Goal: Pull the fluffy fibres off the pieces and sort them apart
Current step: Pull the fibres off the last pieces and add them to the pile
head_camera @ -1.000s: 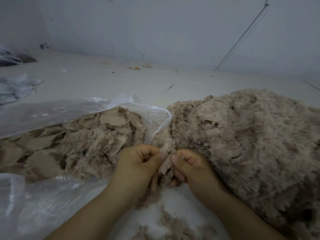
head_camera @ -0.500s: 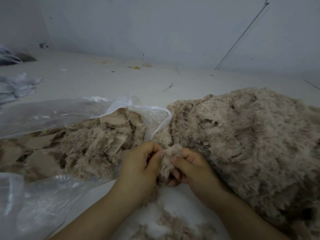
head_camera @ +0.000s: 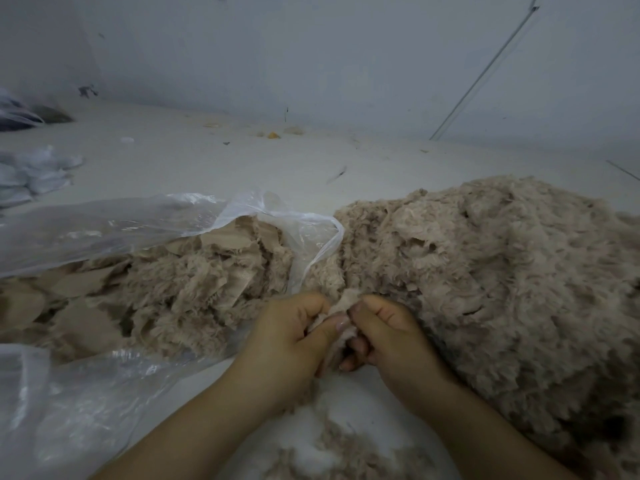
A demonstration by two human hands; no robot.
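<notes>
Beige plush scrap [head_camera: 341, 315] sits pinched between both hands at about six o'clock in the head view. Left hand [head_camera: 291, 344] grips it with thumb and curled fingers; right hand [head_camera: 388, 336] clamps the other edge, thumb on top. At three o'clock a big heap of fluffy fibres [head_camera: 502, 282] spreads over the pale floor [head_camera: 207, 168]. At nine o'clock a clear plastic bag [head_camera: 121, 223] lies open, holding fuzzy fabric pieces [head_camera: 166, 292]. Loose tufts [head_camera: 343, 452] lie between the forearms. White crumpled wads [head_camera: 31, 173] rest at ten o'clock.
</notes>
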